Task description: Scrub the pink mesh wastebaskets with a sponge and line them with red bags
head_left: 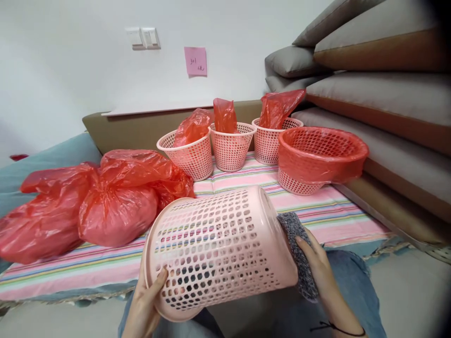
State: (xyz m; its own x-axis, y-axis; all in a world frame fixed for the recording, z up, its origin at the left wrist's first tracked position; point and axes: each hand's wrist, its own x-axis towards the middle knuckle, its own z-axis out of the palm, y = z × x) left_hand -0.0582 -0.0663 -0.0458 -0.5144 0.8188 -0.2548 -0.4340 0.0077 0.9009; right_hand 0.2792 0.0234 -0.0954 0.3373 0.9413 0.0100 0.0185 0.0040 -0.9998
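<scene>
A pale pink perforated plastic wastebasket [207,249] lies on its side in the air above my lap, its rim to the left and its base to the right. My left hand [148,295] grips the rim, thumb on the outer wall and the other fingers hidden behind. Against the base, my right hand [313,258] presses a dark grey speckled scrubbing cloth [299,253], fingers closed over it. Through the holes of the wastebasket, the striped cloth and dark shapes show.
Three pink baskets [232,150] with red bags inside stand at the back; another basket [299,183] wears a red liner [322,159]. Filled red plastic bags [116,206] lie left on the striped cloth [225,180]. Stacked grey-brown cushions [384,89] rise on the right.
</scene>
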